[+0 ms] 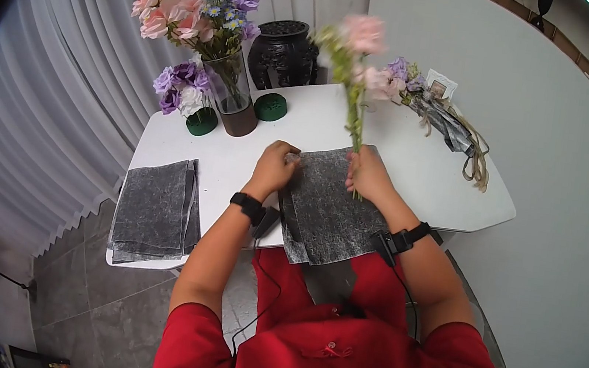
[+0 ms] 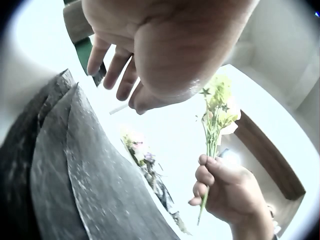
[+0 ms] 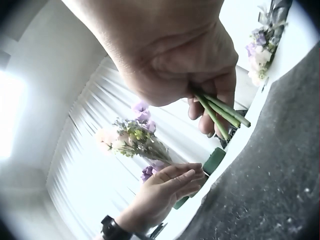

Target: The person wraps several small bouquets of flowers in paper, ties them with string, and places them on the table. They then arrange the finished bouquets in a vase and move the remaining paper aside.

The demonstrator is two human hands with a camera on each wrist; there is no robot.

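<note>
My right hand (image 1: 371, 176) grips a small bunch of flowers (image 1: 356, 91) by its green stems, holding it upright over the table, with pink blooms at the top. In the right wrist view the cut stem ends (image 3: 219, 112) stick out below that hand. Beneath lies a dark grey mottled wrapping sheet (image 1: 332, 208), overhanging the table's near edge. My left hand (image 1: 274, 168), at the sheet's upper left corner, has nothing in its grasp; its fingers (image 2: 116, 67) are loosely extended in the left wrist view.
Folded grey sheets (image 1: 155, 207) lie at left on the white table (image 1: 236, 150). Behind are a glass vase (image 1: 229, 86) of flowers, purple and white blooms (image 1: 186, 88) in green foam, and a bare green foam block (image 1: 270, 107). A wrapped bouquet (image 1: 451, 126) lies at right.
</note>
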